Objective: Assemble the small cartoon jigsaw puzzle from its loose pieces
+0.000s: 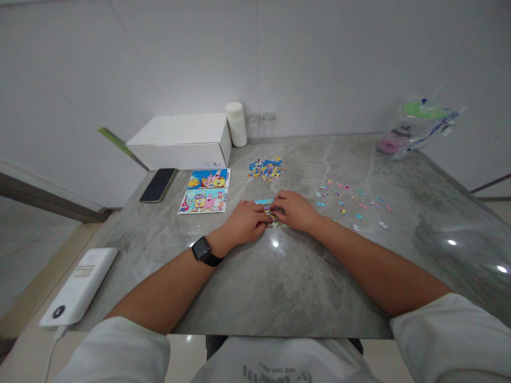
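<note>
A small, partly assembled jigsaw puzzle (275,224) lies flat on the table, its middle largely covered by both hands. From the left, my left hand (248,219) rests across its side, fingers stretched and fingertips on the pieces. My right hand (294,209) comes in from the right with bent fingers, pinching at a puzzle piece on the surface; the piece itself is mostly hidden. Loose puzzle pieces (359,216) are spread out to the right. Behind the hands sits a heap of blue and yellow pieces (266,169).
Two cartoon picture cards (203,201) lie left of the hands, near a phone (158,185). A white box (179,141), a white bottle (237,125) and two clear jars (268,127) stand along the wall. A power bank (82,284) and a plastic bag (415,127) flank the table.
</note>
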A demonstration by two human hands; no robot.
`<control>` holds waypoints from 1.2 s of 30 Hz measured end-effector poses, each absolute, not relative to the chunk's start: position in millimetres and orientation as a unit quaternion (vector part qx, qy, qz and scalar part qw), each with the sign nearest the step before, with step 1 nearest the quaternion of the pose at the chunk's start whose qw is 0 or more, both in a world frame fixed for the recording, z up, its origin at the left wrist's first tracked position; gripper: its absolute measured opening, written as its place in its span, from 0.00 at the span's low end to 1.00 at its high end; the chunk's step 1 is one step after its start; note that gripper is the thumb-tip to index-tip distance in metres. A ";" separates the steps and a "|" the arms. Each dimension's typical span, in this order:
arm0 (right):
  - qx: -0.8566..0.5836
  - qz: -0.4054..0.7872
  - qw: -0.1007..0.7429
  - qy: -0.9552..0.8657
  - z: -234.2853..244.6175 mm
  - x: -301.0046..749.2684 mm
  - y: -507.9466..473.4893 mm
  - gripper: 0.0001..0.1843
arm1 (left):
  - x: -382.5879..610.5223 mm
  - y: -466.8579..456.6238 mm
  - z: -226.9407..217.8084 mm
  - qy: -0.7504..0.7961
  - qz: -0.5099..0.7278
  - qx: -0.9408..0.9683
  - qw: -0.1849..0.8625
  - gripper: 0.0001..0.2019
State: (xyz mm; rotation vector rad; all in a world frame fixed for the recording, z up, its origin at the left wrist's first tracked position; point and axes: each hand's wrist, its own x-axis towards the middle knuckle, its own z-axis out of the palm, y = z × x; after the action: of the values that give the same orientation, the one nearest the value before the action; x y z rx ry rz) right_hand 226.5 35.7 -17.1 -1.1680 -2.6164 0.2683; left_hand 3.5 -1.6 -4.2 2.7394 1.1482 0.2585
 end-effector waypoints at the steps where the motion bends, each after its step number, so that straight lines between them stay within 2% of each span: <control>1: -0.402 0.092 0.135 -0.901 -18.0 226.4 36.1 0.10 | 3.5 -1.4 -4.3 0.384 0.086 0.916 0.080 0.15; 8: -0.402 0.088 0.135 -0.901 -20.3 225.8 36.0 0.10 | 2.4 0.3 -6.0 0.385 0.088 0.915 0.081 0.15; 36: -0.376 0.013 0.037 -0.926 -4.7 222.8 25.9 0.12 | 1.6 0.1 -7.1 0.382 0.093 0.917 0.074 0.14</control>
State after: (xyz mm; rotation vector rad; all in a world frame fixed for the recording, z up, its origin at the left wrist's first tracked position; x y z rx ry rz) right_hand 222.8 25.9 -4.7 -1.1548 -2.8420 0.0405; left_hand 1.6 0.1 -7.1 2.7509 1.1461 0.2802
